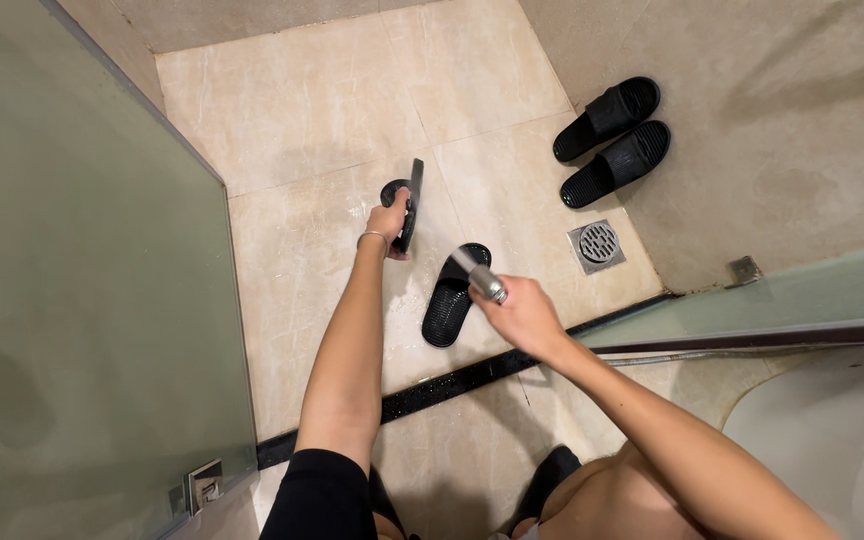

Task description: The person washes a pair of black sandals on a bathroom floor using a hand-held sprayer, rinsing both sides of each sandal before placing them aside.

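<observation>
A black slipper [407, 205] is gripped edge-up in the left hand [389, 218], sole turned toward the spray nozzle [482, 278] clenched in the right hand [524, 318].

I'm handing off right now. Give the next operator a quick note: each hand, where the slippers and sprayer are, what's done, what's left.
Left hand: shut on a black slipper, held on edge above the wet shower floor.
Right hand: shut on the metal spray nozzle, aimed toward the floor.
Second slipper lies sole up on the floor below the nozzle.
Another black pair sits by the wall, beside the floor drain.
Done: floor around the slippers looks wet. Whether water is flowing now can't be told.
Left: probably the slipper on the floor and the pair by the wall.
</observation>
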